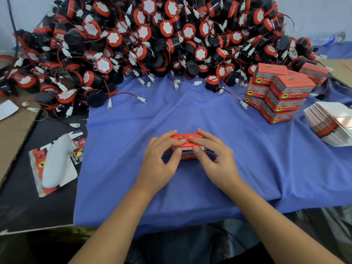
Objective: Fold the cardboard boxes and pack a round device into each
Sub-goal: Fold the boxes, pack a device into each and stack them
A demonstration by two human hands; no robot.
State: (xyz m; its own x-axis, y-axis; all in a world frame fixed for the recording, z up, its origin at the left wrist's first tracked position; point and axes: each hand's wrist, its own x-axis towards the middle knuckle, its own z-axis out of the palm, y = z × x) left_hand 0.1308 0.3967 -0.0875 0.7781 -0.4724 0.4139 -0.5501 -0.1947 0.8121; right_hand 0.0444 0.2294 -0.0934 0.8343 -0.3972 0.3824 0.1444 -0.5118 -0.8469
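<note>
both hands — left (162, 155), right (213, 153) — curl over a red box (187, 144) on the blue cloth (190, 111), fingers and thumbs pinching it.

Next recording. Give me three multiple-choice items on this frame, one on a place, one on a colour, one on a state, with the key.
1. Where is the stack of closed red boxes?
A. Far right on the cloth.
B. Near left corner.
C. Between the hands.

2. What colour is the cloth?
A. Green.
B. Blue.
C. White.

3. How is the box in the middle held?
A. Lies untouched.
B. One hand alone.
C. Both hands grip it.

Key: 1 A, it stands at the far right; 2 B, it is blue; 3 C, the left hand and the right hand both curl round the box.
</note>
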